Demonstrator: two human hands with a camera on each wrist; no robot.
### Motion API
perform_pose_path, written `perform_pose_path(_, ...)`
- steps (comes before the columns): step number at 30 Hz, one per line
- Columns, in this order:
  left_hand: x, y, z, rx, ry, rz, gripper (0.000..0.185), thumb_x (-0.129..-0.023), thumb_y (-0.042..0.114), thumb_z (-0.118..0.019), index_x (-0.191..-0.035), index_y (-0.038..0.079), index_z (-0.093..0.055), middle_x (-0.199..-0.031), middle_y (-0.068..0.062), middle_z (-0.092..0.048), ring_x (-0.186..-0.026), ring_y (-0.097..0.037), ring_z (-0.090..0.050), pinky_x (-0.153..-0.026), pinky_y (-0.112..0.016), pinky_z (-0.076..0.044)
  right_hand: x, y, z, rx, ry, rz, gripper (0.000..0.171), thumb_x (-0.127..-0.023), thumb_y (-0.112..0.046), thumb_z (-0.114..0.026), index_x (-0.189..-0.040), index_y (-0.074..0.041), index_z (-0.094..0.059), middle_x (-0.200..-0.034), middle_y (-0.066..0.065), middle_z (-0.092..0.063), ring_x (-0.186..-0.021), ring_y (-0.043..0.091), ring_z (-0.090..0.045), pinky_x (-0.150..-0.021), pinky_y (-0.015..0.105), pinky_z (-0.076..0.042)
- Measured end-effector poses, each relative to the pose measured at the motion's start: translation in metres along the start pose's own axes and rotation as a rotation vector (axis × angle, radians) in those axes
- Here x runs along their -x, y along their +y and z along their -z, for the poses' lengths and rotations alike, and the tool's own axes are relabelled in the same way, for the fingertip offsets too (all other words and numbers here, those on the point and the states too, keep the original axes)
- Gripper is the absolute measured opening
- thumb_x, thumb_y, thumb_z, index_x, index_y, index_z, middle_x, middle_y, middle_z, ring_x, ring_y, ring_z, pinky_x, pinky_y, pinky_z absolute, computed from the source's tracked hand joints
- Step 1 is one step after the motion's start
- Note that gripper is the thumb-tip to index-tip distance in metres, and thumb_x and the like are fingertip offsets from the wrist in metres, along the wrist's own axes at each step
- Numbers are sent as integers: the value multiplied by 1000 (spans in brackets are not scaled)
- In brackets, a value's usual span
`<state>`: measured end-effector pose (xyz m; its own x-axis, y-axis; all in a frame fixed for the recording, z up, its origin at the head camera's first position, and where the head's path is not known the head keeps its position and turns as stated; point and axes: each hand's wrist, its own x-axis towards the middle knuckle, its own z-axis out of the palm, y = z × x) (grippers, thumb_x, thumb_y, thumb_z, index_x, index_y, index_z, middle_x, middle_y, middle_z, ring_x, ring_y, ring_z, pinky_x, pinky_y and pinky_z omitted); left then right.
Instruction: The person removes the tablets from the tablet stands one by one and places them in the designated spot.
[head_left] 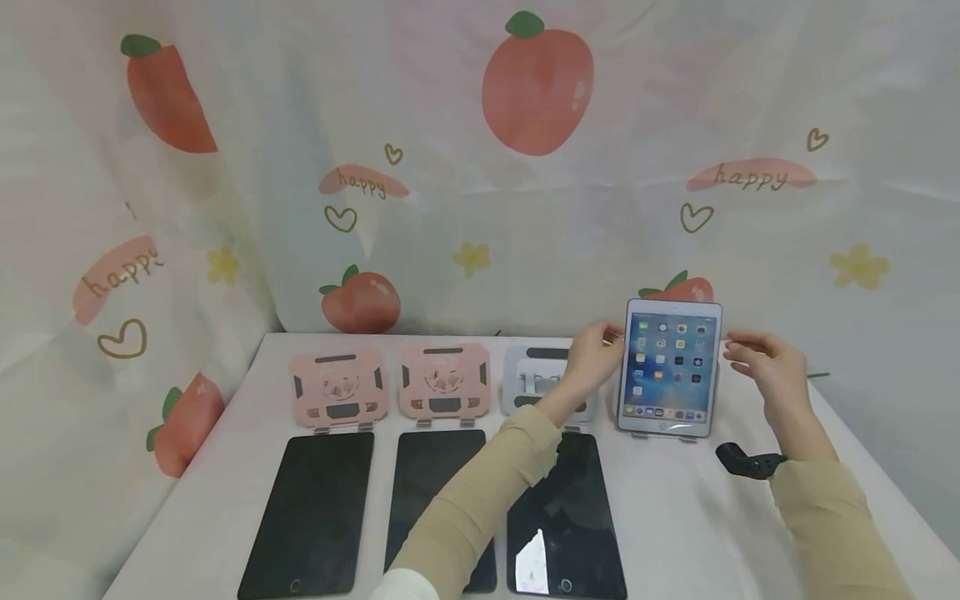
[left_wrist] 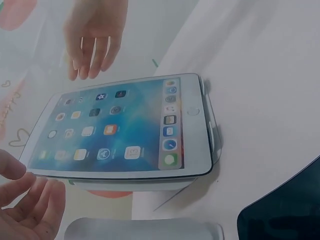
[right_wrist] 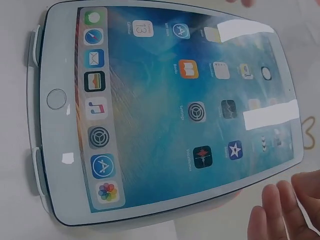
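Head view: stands, dark tablets; wrists only lit tablet (head_left: 670, 368) (fingers (left_wrist: 37, 207) apart, off it).

White tablet (head_left: 670, 367), screen lit w/ app icons, upright on stand, table's right side.

Both arms wear long beige knit sleeves; a white cuff shows at the left elbow end. A black strap sits behind the right hand (head_left: 768, 364), bare like the left hand (head_left: 592, 354).
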<state>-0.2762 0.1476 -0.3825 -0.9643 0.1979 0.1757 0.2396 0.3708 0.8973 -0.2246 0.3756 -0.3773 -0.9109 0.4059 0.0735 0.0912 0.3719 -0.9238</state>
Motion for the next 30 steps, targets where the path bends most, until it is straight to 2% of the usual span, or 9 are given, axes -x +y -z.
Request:
perform_pose_path(3, -5, 1, -2, -31, 6, -19, 24, -91, 13, -54, -110, 11, -68, -97, -1, -67, -82, -6, -58, -65, -15, -44, -4, -1, 0, -20, 18, -3, 16, -97, -23, -52, -113, -22, -56, -87, -25, -53, -75, -13, -55, -67, 2, -47)
perform_pose_path(8, -12, 1, -6, -55, 11, -11, 24, -91, 12, -55, -112, 10, -67, -97, 0, -67, -81, -6, -58, -66, -15, -43, -12, 1, -3, -9, 22, -16, 33, -98, -25, -51, -129, -12, -52, -89, -25, -51, -77, -13, -54, -68, 3, -48)
perform_pose_path(11, -16, 1, -8, -42, 15, 13, 24, -91, 12, -56, -113, 9, -67, -95, -1, -67, -77, -6, -55, -63, -15, -41, -18, 6, -6, 2, 11, -18, 43, -99, -29, -48, -138, -10, -47, -95, -24, -50, -83, -11, -53, -76, 7, -50)
perform_pose_path(15, -20, 1, -10, -19, 25, 45, 25, -89, 10, -57, -112, 10, -67, -92, 0, -67, -72, -5, -52, -61, -15, -39, -39, 29, -8, -66, 2, -13, 45, -98, -36, -51, -137, -15, -50, -104, -20, -54, -89, -4, -56, -89, 20, -53)
perform_pose_path(17, -21, 1, -12, -10, 24, 59, 25, -89, 9, -57, -112, 10, -66, -92, 0, -66, -72, -5, -51, -61, -15, -39, -54, 46, -8, -162, 18, -12, 41, -95, -37, -56, -132, -18, -55, -106, -17, -58, -88, -1, -58, -84, 19, -54)
perform_pose_path(19, -22, 1, -13, 3, 22, 73, 25, -89, 9, -56, -112, 10, -66, -93, 0, -67, -73, -5, -52, -61, -16, -40, -70, 64, -6, -144, -4, -1, 42, -94, -42, -55, -132, -23, -55, -108, -19, -57, -90, -1, -58, -86, 19, -53)
perform_pose_path(22, -24, -1, -17, 10, 26, 94, 24, -90, 10, -56, -112, 11, -66, -94, 0, -67, -75, -5, -54, -61, -16, -41, -96, 91, -7, -209, 14, 13, 39, -91, -42, -60, -127, -26, -58, -105, -18, -59, -87, -1, -60, -73, 12, -52)
perform_pose_path(24, -24, -2, -19, 8, 34, 104, 24, -90, 11, -56, -112, 13, -66, -94, 1, -67, -75, -4, -54, -61, -16, -40, -108, 104, -7, -152, -3, 34, 40, -92, -43, -59, -129, -27, -56, -105, -19, -57, -89, -1, -59, -77, 12, -52)
perform_pose_path(30, -25, -5, -24, 21, 59, 109, 22, -90, 12, -56, -109, 14, -67, -90, 3, -65, -71, -3, -51, -59, -16, -40, -122, 124, -10, -86, 39, 49, 48, -91, -51, -55, -132, -26, -53, -107, -17, -56, -92, -2, -57, -68, 5, -47)
